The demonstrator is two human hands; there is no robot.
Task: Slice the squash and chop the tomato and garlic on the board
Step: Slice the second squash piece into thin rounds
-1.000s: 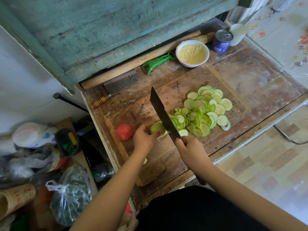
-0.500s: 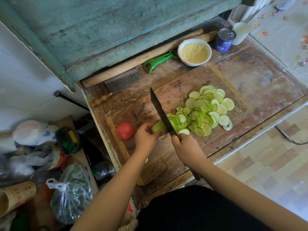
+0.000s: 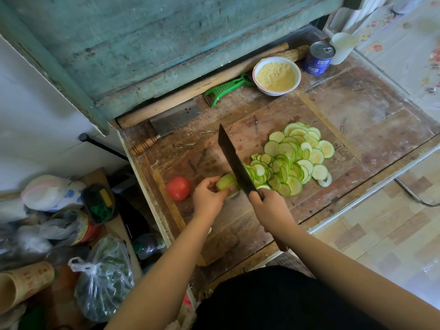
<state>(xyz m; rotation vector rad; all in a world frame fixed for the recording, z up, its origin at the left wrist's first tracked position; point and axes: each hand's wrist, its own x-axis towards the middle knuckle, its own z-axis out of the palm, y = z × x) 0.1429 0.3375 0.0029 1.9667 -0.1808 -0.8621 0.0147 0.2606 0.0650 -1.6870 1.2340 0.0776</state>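
Right hand (image 3: pixel 270 208): grip closed round the handle of a dark cleaver (image 3: pixel 234 164), blade edge down, tip pointing far-left. Left hand (image 3: pixel 207 195): fingers curled over the remaining squash stub (image 3: pixel 226 182), pinning it to the cutting board (image 3: pixel 250 225). Blade stands against the stub's right, cut end; whether the edge is into the flesh or only resting on it is unclear, since the blade hides the contact.

Right of the blade: heap of thin squash slices (image 3: pixel 294 160), fanned toward the far right of the board. Tomato (image 3: pixel 178 188) whole, on the board just left of the left hand, not touching it.

Far side of the worktop (image 3: pixel 371 110): second cleaver (image 3: pixel 166 126) with turned wooden handle lying flat, green peeler (image 3: pixel 226 88), white bowl (image 3: pixel 277 91) of yellow powder, blue tin can (image 3: pixel 319 57), long wooden rolling pin (image 3: pixel 202 85) against the wall. Near left, off the worktop: clear bag of greens (image 3: pixel 104 279).
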